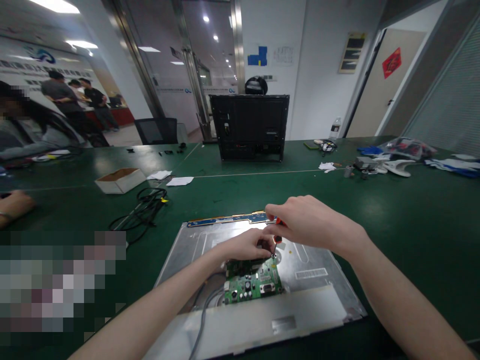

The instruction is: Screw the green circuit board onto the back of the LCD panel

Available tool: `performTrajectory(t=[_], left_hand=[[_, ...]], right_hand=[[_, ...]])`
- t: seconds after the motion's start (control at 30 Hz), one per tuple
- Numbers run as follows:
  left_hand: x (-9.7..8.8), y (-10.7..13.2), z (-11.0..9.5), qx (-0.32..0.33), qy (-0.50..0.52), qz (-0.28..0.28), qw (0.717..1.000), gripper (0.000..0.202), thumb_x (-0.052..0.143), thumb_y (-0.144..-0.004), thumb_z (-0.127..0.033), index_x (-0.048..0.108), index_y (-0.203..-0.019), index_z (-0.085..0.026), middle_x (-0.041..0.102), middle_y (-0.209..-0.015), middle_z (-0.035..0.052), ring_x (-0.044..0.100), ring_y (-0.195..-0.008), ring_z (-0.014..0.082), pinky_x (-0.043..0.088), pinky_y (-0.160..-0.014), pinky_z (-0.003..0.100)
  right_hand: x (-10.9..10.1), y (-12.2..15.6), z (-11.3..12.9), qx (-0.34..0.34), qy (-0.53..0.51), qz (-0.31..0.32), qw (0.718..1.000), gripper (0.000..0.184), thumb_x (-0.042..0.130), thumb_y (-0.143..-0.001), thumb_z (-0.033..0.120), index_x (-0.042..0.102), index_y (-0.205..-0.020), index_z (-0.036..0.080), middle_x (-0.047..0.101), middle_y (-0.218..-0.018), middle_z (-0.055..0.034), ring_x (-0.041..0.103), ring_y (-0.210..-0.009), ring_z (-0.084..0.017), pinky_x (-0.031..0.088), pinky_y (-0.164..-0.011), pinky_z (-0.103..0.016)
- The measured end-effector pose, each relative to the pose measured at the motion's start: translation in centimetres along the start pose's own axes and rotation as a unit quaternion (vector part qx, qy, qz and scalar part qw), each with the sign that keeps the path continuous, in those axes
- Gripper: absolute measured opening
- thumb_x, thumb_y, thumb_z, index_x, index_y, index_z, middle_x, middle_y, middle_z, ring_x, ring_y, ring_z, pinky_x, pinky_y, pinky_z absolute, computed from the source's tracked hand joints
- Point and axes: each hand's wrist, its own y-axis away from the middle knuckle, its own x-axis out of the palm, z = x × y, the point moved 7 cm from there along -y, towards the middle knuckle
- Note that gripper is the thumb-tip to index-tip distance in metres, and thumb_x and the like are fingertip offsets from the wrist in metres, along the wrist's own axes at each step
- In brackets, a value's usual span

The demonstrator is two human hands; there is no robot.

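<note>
A silver metal display panel (232, 320) lies flat before me, with a green circuit board (255, 282) on its middle. My right hand (305, 220) is closed around a screwdriver (278, 239) with a red-orange handle. The screwdriver points down at the far right corner of the circuit board. My left hand (249, 245) reaches over the far edge of the board, its fingers curled and closed beside the screwdriver's tip. What those fingers hold, if anything, is too small to tell. A blue circuit strip (221, 220) runs along the panel's far edge.
A grey cable (204, 320) runs from the board across the panel. On the green table (397, 235) are a black cable bundle (144, 207), an open white box (122, 181), papers (180, 181) and a black monitor housing (250, 127). Another person's hand (17, 207) rests at left.
</note>
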Motion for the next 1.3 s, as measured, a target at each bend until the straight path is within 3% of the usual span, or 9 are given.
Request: performTrajectory(t=[0.33,0.6,0.93,1.17,1.3], left_hand=[[-0.31,-0.01,0.10,-0.001,-0.034,-0.016,0.999,0.009,0.063,-0.074,-0.011,0.066,-0.082,-0.014,0.065,-0.081,0.0006,0.059,-0.076,0.0158,0.046,-0.068,0.023],[-0.28,0.13,-0.56,-0.002,-0.008,-0.008,1.000,0.013,0.061,-0.073,-0.009,0.066,-0.084,-0.014,0.064,-0.076,0.0002,0.058,-0.069,0.0136,0.045,-0.063,0.021],[-0.33,-0.02,-0.26,-0.023,-0.029,-0.013,0.999,0.006,0.066,-0.073,-0.014,0.065,-0.079,-0.014,0.061,-0.071,-0.0015,0.055,-0.066,0.0130,0.042,-0.060,0.021],[-0.21,0.04,-0.73,-0.005,0.005,-0.005,1.000,0.009,0.064,-0.073,-0.012,0.065,-0.081,-0.014,0.062,-0.074,-0.0008,0.057,-0.069,0.0140,0.043,-0.064,0.022],[-0.21,0.10,-0.71,-0.015,0.004,-0.010,1.000,0.008,0.064,-0.073,-0.012,0.065,-0.081,-0.014,0.061,-0.072,-0.0012,0.055,-0.066,0.0130,0.043,-0.063,0.022]], right_hand=[[-0.20,0.37,0.56,-0.040,-0.045,0.012,0.998,0.016,0.051,-0.083,0.024,0.053,-0.099,0.020,0.066,-0.082,-0.0015,0.056,-0.063,-0.015,0.027,-0.049,-0.026],[0.09,0.17,-0.10,-0.006,-0.020,0.012,1.000,0.023,0.051,-0.088,0.041,0.054,-0.100,0.021,0.065,-0.075,-0.0026,0.055,-0.058,-0.016,0.024,-0.046,-0.026],[0.12,0.39,0.37,-0.045,-0.051,0.020,0.997,0.026,0.054,-0.083,0.026,0.050,-0.108,0.021,0.067,-0.087,-0.0028,0.058,-0.066,-0.017,0.029,-0.049,-0.026],[0.07,0.23,0.06,-0.016,-0.020,0.013,1.000,0.025,0.052,-0.088,0.044,0.057,-0.099,0.022,0.067,-0.079,-0.0027,0.059,-0.064,-0.018,0.028,-0.049,-0.027],[0.03,0.14,0.24,-0.014,-0.016,0.016,1.000,0.021,0.050,-0.091,0.039,0.059,-0.099,0.022,0.066,-0.077,-0.0026,0.058,-0.063,-0.017,0.028,-0.050,-0.027]])
